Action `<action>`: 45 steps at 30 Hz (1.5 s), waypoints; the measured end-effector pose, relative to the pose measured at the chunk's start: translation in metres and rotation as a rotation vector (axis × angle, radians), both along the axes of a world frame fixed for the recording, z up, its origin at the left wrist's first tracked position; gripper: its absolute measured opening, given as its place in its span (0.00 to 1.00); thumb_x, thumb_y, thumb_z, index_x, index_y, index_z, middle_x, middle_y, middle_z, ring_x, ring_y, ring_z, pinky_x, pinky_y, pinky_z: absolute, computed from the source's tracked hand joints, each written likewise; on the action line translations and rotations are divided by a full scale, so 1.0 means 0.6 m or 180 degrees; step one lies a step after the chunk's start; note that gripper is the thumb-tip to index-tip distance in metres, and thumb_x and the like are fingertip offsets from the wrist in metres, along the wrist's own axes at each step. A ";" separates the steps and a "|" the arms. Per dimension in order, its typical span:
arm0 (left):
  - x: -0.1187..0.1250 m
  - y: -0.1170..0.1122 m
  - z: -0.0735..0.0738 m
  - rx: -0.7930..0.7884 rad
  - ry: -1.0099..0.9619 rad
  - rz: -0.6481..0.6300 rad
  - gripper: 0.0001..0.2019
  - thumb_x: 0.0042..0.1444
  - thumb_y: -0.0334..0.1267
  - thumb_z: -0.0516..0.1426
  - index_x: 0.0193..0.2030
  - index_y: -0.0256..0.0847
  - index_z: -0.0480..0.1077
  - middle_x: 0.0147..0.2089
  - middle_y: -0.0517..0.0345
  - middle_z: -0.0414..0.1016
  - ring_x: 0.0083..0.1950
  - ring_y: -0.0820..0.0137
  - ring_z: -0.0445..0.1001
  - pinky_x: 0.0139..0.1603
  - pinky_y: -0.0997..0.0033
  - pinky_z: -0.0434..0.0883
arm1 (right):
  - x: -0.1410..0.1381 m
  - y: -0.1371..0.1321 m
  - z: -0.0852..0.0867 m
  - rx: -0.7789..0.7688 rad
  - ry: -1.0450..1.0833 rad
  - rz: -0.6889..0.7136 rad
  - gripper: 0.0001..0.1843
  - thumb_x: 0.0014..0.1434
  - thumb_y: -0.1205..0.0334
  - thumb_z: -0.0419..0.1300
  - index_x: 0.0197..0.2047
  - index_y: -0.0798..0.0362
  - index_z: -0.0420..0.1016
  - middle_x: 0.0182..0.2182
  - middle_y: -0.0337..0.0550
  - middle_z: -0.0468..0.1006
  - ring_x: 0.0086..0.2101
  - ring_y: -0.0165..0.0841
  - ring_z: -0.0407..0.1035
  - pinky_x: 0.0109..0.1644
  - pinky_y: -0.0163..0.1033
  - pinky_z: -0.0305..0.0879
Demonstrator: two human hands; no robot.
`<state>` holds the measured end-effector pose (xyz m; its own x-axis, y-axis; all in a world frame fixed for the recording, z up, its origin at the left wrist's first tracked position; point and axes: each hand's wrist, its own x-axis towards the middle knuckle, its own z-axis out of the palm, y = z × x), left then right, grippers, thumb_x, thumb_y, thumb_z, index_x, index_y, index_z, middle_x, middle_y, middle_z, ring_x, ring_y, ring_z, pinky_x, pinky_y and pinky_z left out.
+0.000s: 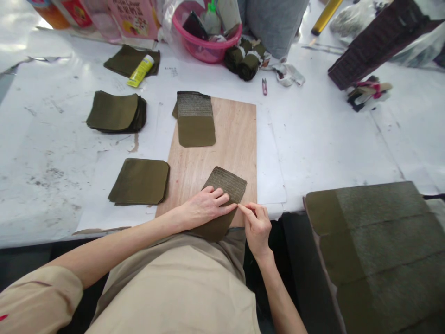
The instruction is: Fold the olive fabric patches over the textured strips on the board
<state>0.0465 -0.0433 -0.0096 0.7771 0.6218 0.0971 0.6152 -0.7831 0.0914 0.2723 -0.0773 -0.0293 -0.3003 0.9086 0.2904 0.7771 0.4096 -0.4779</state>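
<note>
An olive fabric piece point(231, 183) with a grey ribbed band lies tilted across the front of the wooden board point(236, 130), its lower end hanging over the table edge. My left hand point(210, 208) rests flat on this piece, fingers spread, thumb reaching its right edge. At that same edge my right hand point(256, 222) is closed in a pinch, its fingertips meeting the left thumb; what lies between them is too small to tell. Farther up the board is another banded fabric piece point(196, 125), with a corner of something olive showing behind it.
Stacks of olive pieces lie left of the board: a near stack point(139, 182) and a far stack point(113, 111). Behind are a yellow tube point(141, 71), a pink basket point(208, 48) and small snips point(264, 86). Large banded olive sheets point(382, 241) are at right.
</note>
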 end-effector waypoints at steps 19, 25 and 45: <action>-0.093 -0.028 -0.020 0.0262 -0.0400 0.1078 0.12 0.64 0.34 0.52 0.53 0.37 0.69 0.48 0.48 0.72 0.51 0.61 0.68 0.49 0.60 0.67 | 0.010 -0.011 0.004 0.0031 -0.0304 -0.0150 0.16 0.65 0.70 0.54 0.48 0.45 0.78 0.42 0.44 0.74 0.43 0.34 0.66 0.48 0.41 0.65; -0.094 -0.042 -0.030 0.0199 -0.0841 0.1530 0.08 0.65 0.36 0.52 0.40 0.39 0.72 0.35 0.54 0.71 0.40 0.66 0.68 0.43 0.65 0.66 | -0.022 -0.001 0.031 -0.0239 -0.0111 -0.0335 0.09 0.66 0.64 0.54 0.45 0.51 0.76 0.40 0.44 0.74 0.43 0.34 0.66 0.49 0.41 0.65; -0.074 -0.051 -0.021 -0.0060 -0.1058 0.1689 0.07 0.63 0.32 0.52 0.46 0.38 0.69 0.45 0.50 0.71 0.49 0.62 0.67 0.51 0.61 0.67 | -0.075 0.043 0.063 -0.0811 -0.0603 0.0195 0.05 0.61 0.65 0.61 0.32 0.50 0.70 0.34 0.39 0.73 0.39 0.34 0.66 0.41 0.38 0.61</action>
